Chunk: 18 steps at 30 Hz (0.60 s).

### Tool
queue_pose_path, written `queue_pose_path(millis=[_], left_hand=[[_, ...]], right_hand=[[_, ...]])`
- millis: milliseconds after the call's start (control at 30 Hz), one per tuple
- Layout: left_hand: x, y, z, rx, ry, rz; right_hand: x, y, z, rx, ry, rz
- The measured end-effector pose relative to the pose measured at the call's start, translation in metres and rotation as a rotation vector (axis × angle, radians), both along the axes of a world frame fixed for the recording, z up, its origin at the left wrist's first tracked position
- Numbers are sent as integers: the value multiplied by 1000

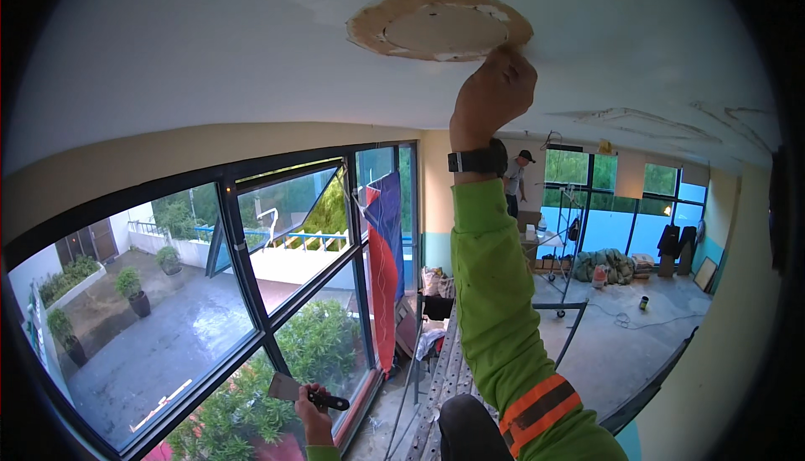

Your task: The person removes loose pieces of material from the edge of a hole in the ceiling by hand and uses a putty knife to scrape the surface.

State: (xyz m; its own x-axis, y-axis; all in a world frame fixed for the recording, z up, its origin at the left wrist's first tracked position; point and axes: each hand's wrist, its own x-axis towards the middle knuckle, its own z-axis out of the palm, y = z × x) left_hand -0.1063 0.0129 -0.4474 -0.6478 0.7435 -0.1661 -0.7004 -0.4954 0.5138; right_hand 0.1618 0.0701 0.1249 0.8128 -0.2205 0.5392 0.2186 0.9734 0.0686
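My right hand (pixel 496 92) is raised to the white ceiling, its fingers closed in a pinch at the near right edge of a round ceiling patch (pixel 444 29). What the fingertips hold, if anything, is hidden. The patch is a pale disc with a thin gap around it and a torn brown ring outside, bordered by ragged white flakes. Low in the view, my left hand (pixel 314 419) grips a putty knife (pixel 285 388) with a black handle and a broad metal blade pointing left, well below the ceiling and in front of the window.
A perforated metal scaffold plank (pixel 434 390) runs below me, with a rail (pixel 570 327) at its right. Large dark-framed windows (pixel 267 310) stand left. A red and blue cloth (pixel 384 251) hangs there. Across the room are another person (pixel 515 180), wheeled scaffolding (pixel 563 235) and sacks (pixel 605 266).
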Motion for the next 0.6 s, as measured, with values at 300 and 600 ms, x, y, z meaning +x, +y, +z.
queue_pose_path(millis=[300,600], left_hand=[[0,0,-4,19,8,-7],[0,1,-7,47,26,-21]], right_hand=[[1,-2,-1,-36,-35,-17],[23,3,-16,140,-223,-198]])
